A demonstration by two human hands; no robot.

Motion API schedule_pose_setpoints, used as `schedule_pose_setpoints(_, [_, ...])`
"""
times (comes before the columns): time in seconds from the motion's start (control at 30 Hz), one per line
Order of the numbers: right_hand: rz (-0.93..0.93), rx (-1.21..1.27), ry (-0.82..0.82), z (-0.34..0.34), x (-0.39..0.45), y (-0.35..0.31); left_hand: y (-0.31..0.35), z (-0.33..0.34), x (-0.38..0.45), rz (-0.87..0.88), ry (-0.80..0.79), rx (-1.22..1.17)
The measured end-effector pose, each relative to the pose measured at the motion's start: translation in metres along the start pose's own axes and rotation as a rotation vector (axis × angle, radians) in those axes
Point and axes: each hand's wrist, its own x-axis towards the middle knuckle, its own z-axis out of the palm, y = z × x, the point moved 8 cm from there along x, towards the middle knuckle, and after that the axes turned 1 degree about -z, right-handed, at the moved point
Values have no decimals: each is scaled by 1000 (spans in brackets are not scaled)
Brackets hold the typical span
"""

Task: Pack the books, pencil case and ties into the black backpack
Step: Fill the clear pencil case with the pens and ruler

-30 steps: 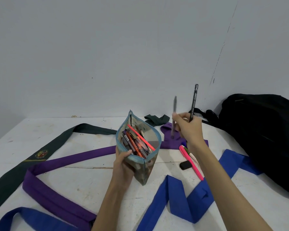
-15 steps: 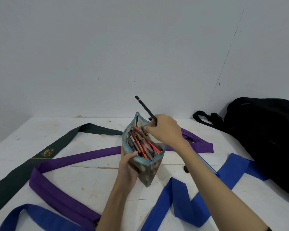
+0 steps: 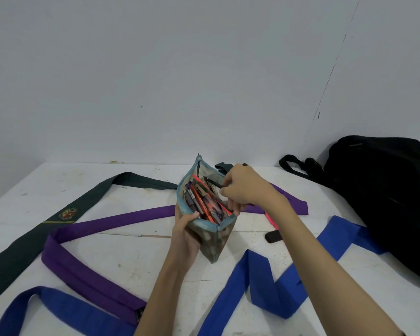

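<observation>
White table (image 3: 131, 258) against a grey wall. Left hand (image 3: 188, 232) gripped the pencil case (image 3: 210, 224) upright, mouth open upward, packed with pens. Right hand (image 3: 246, 187) pinched a black pen (image 3: 212, 181) lying across that mouth. Backpack (image 3: 383, 190) sat off to the right, nearer the right hand. Green tie (image 3: 66, 209), purple tie (image 3: 87, 272) and blue tie (image 3: 274, 287) lay loose on the table.

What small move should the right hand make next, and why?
Probably let go of the black pen and withdraw: the right hand pinches it over the open pencil case, which the left hand holds, tip already among the other pens.
</observation>
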Motion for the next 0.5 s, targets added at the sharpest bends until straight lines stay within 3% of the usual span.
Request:
schedule_pose_setpoints(0.1, [-25, -86, 168, 1, 12, -5, -1, 0, -1, -5, -6, -26])
schedule_pose_setpoints(0.23, [-39, -103, 194, 7, 15, -6, -1, 0, -2, -13, 1, -29])
schedule_pose_setpoints(0.37, [-102, 41, 361, -21, -1, -2, 1, 2, -3, 0, -12, -28])
schedule_pose_setpoints(0.5, [-1, 221, 531, -49, -20, 48, -1, 1, -3, -6, -7, -25])
